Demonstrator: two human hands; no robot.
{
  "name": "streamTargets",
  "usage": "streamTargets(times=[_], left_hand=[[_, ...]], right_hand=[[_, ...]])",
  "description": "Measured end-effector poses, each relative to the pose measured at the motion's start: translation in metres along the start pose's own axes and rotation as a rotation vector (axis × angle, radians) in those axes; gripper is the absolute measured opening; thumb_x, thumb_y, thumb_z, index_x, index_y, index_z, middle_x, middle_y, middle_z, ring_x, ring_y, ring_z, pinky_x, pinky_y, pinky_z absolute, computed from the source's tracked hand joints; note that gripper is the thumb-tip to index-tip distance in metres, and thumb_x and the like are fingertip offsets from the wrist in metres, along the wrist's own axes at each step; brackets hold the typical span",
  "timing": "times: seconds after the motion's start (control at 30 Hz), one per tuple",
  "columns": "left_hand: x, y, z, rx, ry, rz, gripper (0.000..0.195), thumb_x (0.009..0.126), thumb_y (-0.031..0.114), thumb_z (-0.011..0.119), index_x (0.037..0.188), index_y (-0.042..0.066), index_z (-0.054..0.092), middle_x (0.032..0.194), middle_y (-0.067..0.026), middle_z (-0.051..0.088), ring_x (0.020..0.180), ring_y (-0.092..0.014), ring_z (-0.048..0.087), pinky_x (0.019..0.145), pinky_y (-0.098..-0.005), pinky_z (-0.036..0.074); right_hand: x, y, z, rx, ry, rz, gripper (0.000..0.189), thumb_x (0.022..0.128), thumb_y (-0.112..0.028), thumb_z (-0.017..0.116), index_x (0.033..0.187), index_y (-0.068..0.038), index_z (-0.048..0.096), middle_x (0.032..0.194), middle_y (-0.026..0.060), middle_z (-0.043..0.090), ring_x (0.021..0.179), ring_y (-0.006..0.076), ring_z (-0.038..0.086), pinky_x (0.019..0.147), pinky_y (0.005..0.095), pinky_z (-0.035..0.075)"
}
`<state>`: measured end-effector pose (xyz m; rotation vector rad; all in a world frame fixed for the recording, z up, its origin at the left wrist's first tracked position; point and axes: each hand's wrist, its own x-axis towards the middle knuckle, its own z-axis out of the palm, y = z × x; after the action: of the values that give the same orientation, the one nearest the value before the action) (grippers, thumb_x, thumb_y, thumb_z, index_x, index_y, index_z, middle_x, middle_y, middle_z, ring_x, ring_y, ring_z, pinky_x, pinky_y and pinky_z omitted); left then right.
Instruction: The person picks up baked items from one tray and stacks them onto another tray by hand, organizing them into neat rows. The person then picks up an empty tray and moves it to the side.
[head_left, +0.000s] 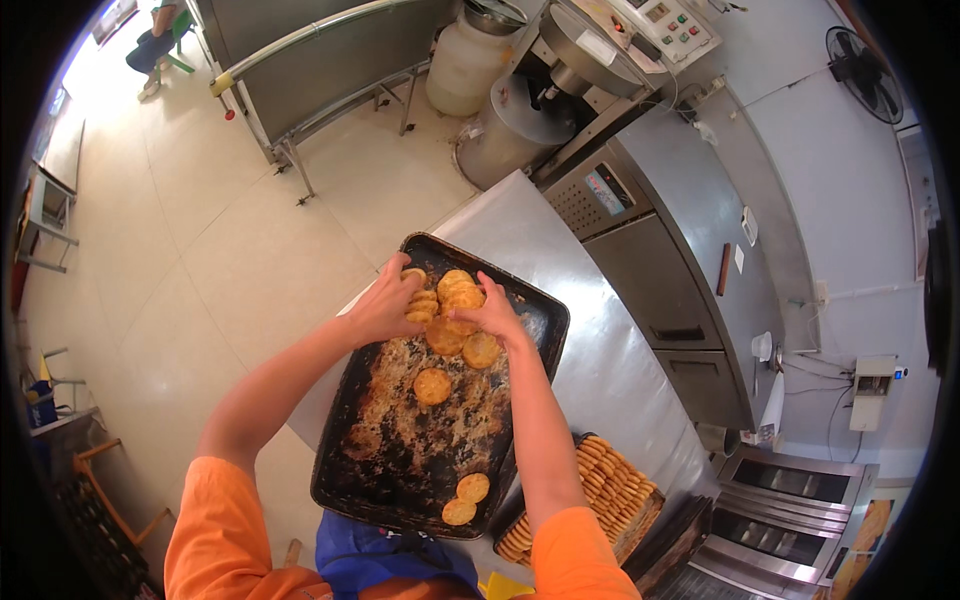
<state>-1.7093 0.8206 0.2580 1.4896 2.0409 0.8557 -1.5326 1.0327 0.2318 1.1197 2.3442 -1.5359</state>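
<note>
A black baking tray (420, 450) with browned crumbs lies in front of me on a metal-topped table. At its far end my left hand (386, 300) grips a row of round golden pastries (422, 306). Beside it, my right hand (491, 311) has its fingers and thumb around another row of overlapping pastries (457, 289). Two flat pastries (446, 337) lie just below that row, the right one close under my right hand. One single pastry (433, 386) rests mid-tray. Two more (472, 488) touch each other near the tray's near right corner.
Right of my right arm, a second tray holds packed rows of pastries (611, 487). The metal tabletop (600, 330) extends beyond the black tray. A steel counter (675, 225) stands to the right, ovens (787, 510) at lower right, and a mixer (525, 120) beyond the table. A seated person is far off, upper left.
</note>
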Motion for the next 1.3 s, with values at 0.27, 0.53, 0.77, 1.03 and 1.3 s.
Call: streamTargets(times=[0.27, 0.53, 0.77, 1.03, 1.3], left_hand=[[-0.014, -0.003, -0.008, 0.032, -0.355, -0.184, 0.098, 0.067, 0.062, 0.094, 0.133, -0.003, 0.062, 0.154, -0.0373, 0.043, 0.141, -0.047, 0.05, 0.114, -0.0473, 0.049], [0.003, 0.007, -0.019, -0.083, -0.652, -0.303, 0.11, 0.06, 0.074, 0.092, 0.134, -0.003, 0.065, 0.139, -0.0268, 0.051, 0.13, -0.042, 0.057, 0.11, -0.0447, 0.05], [-0.019, 0.009, 0.012, -0.031, -0.563, -0.316, 0.098, 0.062, 0.066, 0.096, 0.132, 0.002, 0.069, 0.138, -0.0296, 0.039, 0.122, -0.047, 0.057, 0.11, -0.045, 0.05], [-0.055, 0.037, 0.023, 0.286, -0.26, -0.07, 0.081, 0.061, 0.051, 0.098, 0.121, 0.003, 0.075, 0.139, -0.0318, 0.043, 0.13, -0.047, 0.045, 0.112, -0.0505, 0.046], [-0.067, 0.04, 0.045, 0.215, -0.175, 0.155, 0.076, 0.065, 0.041, 0.095, 0.124, 0.004, 0.067, 0.14, -0.0317, 0.046, 0.134, -0.049, 0.046, 0.115, -0.0543, 0.043]], right_hand=[[-0.02, -0.013, 0.004, -0.184, -0.009, -0.049, 0.115, 0.063, -0.04, 0.105, 0.149, 0.001, 0.04, 0.145, 0.0244, 0.047, 0.136, 0.0395, 0.054, 0.117, 0.0463, 0.047], [-0.117, 0.011, 0.001, 0.449, 0.022, 0.051, 0.102, 0.076, -0.031, 0.1, 0.153, -0.001, 0.04, 0.15, 0.0217, 0.053, 0.141, 0.0349, 0.057, 0.117, 0.0478, 0.05], [-0.132, 0.028, 0.002, 0.066, -0.034, 0.181, 0.108, 0.07, -0.051, 0.1, 0.149, 0.003, 0.048, 0.155, 0.0254, 0.048, 0.148, 0.0381, 0.045, 0.125, 0.0482, 0.038], [-0.162, 0.035, 0.032, -0.346, 0.096, -0.047, 0.126, 0.069, -0.045, 0.101, 0.165, -0.009, 0.027, 0.153, 0.0219, 0.031, 0.146, 0.0449, 0.041, 0.123, 0.0486, 0.041], [-0.173, 0.039, 0.065, -0.344, 0.207, -0.081, 0.12, 0.074, -0.045, 0.097, 0.163, -0.006, 0.026, 0.156, 0.0218, 0.036, 0.14, 0.0423, 0.052, 0.116, 0.0501, 0.049]])
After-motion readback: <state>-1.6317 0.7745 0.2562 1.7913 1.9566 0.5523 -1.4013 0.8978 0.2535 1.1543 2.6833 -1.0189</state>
